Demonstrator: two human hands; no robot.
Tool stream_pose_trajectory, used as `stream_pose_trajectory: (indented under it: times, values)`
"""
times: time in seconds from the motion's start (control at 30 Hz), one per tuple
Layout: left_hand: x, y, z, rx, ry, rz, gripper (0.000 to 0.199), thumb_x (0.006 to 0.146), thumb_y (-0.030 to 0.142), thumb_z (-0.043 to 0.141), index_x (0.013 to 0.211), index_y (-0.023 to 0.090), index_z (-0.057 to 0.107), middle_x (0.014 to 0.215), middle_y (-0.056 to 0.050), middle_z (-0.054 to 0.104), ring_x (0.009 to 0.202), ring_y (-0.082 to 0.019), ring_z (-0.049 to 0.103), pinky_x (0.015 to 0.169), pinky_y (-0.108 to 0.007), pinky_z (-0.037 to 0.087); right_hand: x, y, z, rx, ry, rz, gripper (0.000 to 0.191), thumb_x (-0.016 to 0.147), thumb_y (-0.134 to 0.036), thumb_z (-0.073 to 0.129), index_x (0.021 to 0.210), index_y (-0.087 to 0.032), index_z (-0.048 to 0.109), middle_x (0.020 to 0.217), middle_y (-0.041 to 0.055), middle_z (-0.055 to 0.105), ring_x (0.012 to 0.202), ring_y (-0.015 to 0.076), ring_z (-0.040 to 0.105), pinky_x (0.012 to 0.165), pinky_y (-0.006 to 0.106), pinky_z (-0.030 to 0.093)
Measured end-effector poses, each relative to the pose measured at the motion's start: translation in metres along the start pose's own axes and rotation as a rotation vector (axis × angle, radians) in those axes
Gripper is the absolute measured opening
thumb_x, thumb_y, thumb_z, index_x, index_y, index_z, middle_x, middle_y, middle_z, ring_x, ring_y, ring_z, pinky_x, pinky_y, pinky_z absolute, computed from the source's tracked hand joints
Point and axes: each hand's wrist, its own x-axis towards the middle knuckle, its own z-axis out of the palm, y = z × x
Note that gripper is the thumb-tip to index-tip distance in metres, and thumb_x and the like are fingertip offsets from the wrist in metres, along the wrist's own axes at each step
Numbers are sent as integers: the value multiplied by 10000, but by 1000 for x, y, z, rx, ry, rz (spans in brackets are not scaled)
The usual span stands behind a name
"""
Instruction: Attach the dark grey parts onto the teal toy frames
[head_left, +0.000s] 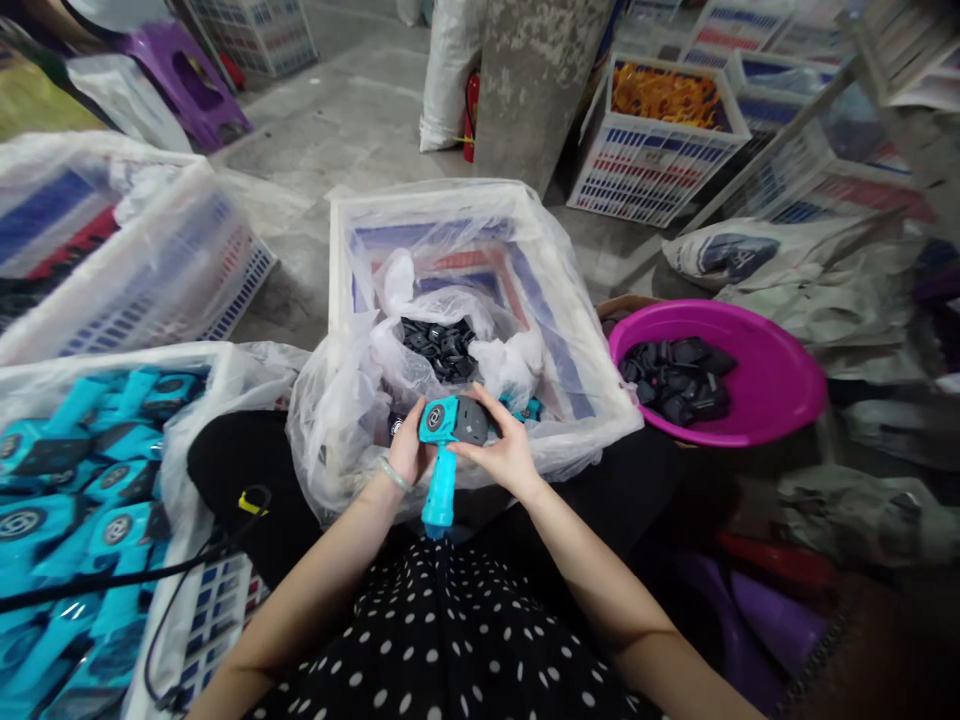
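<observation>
Between my two hands is a turquoise and dark grey tool housing, its handle pointing down toward my lap. My left hand is closed round the turquoise side of its head, beside the round emblem. My right hand grips the dark grey end, thumb below and fingers above. Just beyond them stands a plastic-lined white crate. In it lie small black parts in a clear bag, and a few turquoise pieces show close to my right hand.
Turquoise housings fill a crate at the left. A magenta basin with black parts stands right. Farther off are a crate of orange pieces, a concrete pillar and a purple stool. A black cable crosses the left crate.
</observation>
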Motion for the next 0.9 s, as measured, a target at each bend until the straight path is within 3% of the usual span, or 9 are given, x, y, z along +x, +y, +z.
stream_pose_trajectory:
  times: [0.1,0.2,0.3,0.4,0.53,0.67,0.77,0.83,0.9]
  values:
    - [-10,14,2,121,-107,80,571,758,542,819,1204,202,713,1137,-59,745,1125,-271,669,1008,-372,525,0,2,5,-131,-23,-173,827,796,-428,855,1528,-259,510,1353,117,684,1291,299,638,1151,465,494]
    - [-22,21,3,265,-185,255,593,713,393,894,1238,222,678,1240,-60,704,1211,-249,625,1068,-318,469,6,5,11,-145,-131,-248,668,858,-405,803,1473,-280,574,1369,109,674,1354,298,589,1232,507,389]
    - [-28,22,-1,226,-151,290,488,754,372,862,1178,227,668,1118,-57,714,1045,-220,672,945,-290,521,15,9,12,30,-217,-60,933,753,-520,866,1555,-278,456,1533,137,527,1465,327,467,1260,551,304]
    - [-32,22,-9,187,-193,336,496,755,358,855,1199,231,672,1137,-69,699,1051,-227,660,934,-282,525,21,11,14,308,-318,207,1182,660,-634,878,1620,-248,306,1567,176,469,1447,339,485,1207,535,380]
    - [-31,24,-18,161,-156,457,455,736,317,858,1155,224,708,1130,-64,698,1053,-234,645,957,-284,517,29,8,28,446,-334,309,1147,596,-561,938,1552,-217,407,1416,155,609,1294,315,621,1152,487,454]
    - [-26,35,-25,52,-80,418,441,714,291,868,1121,218,715,1097,-58,712,1043,-229,655,969,-291,520,46,5,47,403,-386,314,1136,594,-628,911,1518,-181,422,1369,161,623,1248,316,638,1110,478,495]
    - [-23,50,-32,9,-76,321,440,718,271,866,1128,211,716,1070,-56,715,1018,-218,666,924,-271,536,62,-2,53,212,-426,166,1087,692,-652,842,1546,-162,381,1455,194,539,1344,332,561,1156,512,449]
    - [-23,60,-38,9,-48,305,436,748,267,848,1157,214,706,1097,-60,710,1022,-220,673,898,-264,547,72,-10,54,51,-407,-56,966,759,-592,824,1535,-180,424,1512,188,494,1433,337,475,1229,543,352]
    - [-25,69,-42,26,-22,320,459,749,232,842,1183,220,691,1137,-62,703,1057,-229,675,900,-267,552,79,-17,53,-44,-426,-268,782,824,-519,800,1487,-224,510,1489,150,548,1436,319,487,1272,554,284]
